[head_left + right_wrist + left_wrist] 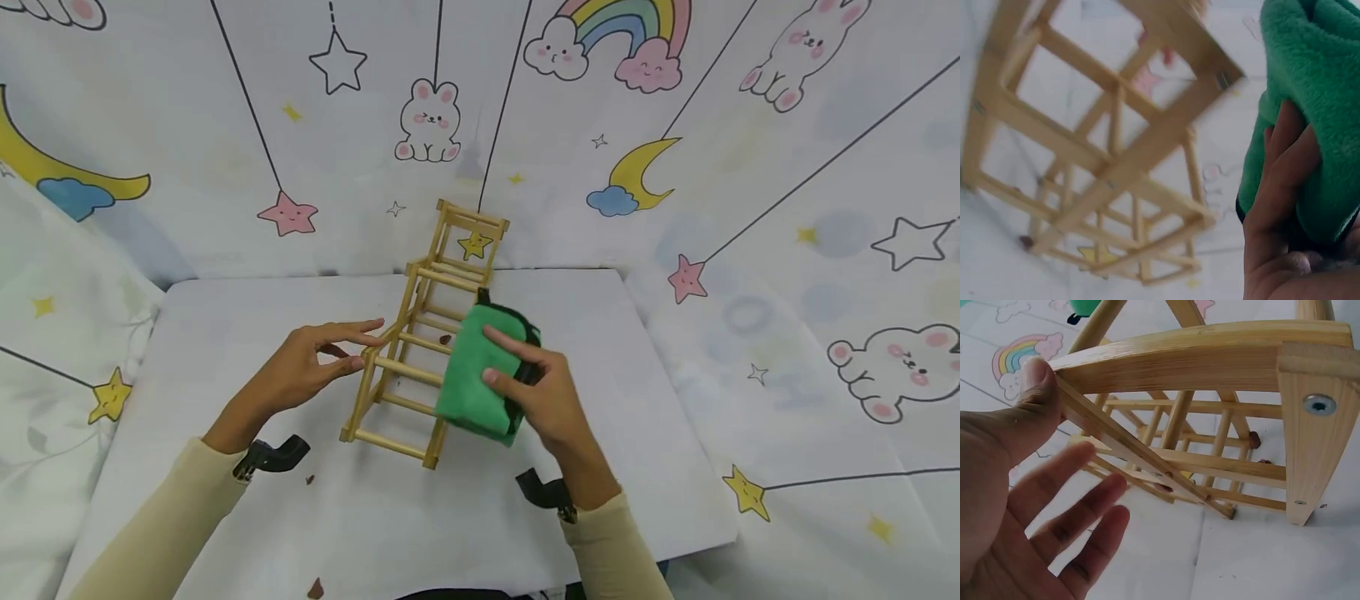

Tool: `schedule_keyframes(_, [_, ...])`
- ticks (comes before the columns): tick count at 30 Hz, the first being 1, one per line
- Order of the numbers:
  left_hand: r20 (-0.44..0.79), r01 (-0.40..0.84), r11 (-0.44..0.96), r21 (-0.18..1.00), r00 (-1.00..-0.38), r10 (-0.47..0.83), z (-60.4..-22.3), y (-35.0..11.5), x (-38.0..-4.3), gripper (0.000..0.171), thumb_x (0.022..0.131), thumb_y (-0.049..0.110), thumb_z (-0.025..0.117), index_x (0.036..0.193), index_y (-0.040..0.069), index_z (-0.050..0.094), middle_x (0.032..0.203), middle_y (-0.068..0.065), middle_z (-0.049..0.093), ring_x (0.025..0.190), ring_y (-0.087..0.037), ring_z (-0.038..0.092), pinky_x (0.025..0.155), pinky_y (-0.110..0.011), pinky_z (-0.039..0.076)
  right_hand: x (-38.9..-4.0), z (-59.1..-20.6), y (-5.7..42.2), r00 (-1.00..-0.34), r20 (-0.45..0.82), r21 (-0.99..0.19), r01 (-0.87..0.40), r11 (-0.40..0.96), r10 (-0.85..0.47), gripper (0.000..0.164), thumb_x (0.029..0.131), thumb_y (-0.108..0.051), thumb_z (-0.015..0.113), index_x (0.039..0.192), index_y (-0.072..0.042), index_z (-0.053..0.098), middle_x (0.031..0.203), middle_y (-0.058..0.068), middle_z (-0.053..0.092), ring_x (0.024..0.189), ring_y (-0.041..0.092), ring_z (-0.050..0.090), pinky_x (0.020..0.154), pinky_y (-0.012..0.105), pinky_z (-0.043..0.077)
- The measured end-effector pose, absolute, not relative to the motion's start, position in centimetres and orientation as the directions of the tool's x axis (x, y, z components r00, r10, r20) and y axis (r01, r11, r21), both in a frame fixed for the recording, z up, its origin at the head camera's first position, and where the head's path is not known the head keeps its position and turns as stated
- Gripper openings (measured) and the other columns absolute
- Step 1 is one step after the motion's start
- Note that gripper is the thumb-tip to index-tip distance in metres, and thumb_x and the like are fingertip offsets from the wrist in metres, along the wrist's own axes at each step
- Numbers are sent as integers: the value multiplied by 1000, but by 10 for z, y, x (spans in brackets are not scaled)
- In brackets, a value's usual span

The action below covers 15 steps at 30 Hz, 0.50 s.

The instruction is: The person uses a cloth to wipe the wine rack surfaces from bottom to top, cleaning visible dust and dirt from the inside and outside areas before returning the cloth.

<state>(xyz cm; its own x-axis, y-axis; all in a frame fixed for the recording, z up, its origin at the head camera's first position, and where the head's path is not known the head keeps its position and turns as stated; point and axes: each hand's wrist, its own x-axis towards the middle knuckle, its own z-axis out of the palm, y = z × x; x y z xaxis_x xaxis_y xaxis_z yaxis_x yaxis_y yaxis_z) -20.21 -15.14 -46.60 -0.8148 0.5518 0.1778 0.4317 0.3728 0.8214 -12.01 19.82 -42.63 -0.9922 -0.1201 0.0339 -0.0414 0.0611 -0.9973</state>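
Note:
A light wooden slatted frame, shaped like a small stepped rack or folding chair, leans away on the white board. My left hand is at its left side. In the left wrist view its thumb touches the end of a curved rail, while the other fingers spread loosely below. On the right, a folded green plush cloth with dark edging is held by my right hand, beside the frame's right side. The right wrist view shows fingers pressed into the fuzzy cloth; the palm side is partly hidden.
Small brown flakes lie on the white board, one near the front edge and one behind the slats. A printed curtain with rabbits, stars and moons hangs behind and around the board. A dark wrist mount sticks out at each wrist.

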Motion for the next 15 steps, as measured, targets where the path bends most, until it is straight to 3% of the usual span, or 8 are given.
schedule_keyframes(3, [171, 416, 344, 842, -810, 561, -468, -150, -202, 31, 100, 19, 76, 131, 27, 77, 149, 5, 66, 135, -12, 62, 99, -32, 57, -105, -434, 181, -993, 25, -992, -39, 119, -116, 57, 91, -17, 87, 144, -28, 69, 148, 9, 64, 126, 27, 67, 92, 37, 62])
schedule_keyframes(7, [172, 410, 359, 838, -824, 539, -469, -142, -195, 30, 93, 21, 83, 123, 24, 80, 136, 3, 75, 130, -18, 67, 101, -36, 56, -97, -438, 176, -997, 81, -976, -81, 202, -10, 54, 87, -17, 91, 136, -32, 74, 144, 6, 66, 123, 26, 69, 90, 35, 63])
schedule_keyframes(11, [226, 435, 384, 815, -848, 480, -467, -124, -180, 33, 82, 26, 91, 114, 25, 85, 123, 6, 80, 120, -18, 72, 94, -34, 59, -99, -436, 193, -991, 121, -950, -98, 297, 59, 52, 86, -16, 91, 132, -35, 76, 145, 3, 67, 126, 25, 67, 91, 33, 62])
schedule_keyframes(15, [409, 568, 361, 740, -805, 429, -469, -96, -168, 33, 72, 26, 96, 104, 22, 87, 110, 6, 83, 100, -14, 77, 80, -31, 60, -108, -433, 216, -987, 130, -935, -90, 343, 95, 51, 87, -17, 91, 132, -36, 76, 151, 4, 63, 133, 25, 61, 98, 41, 59])
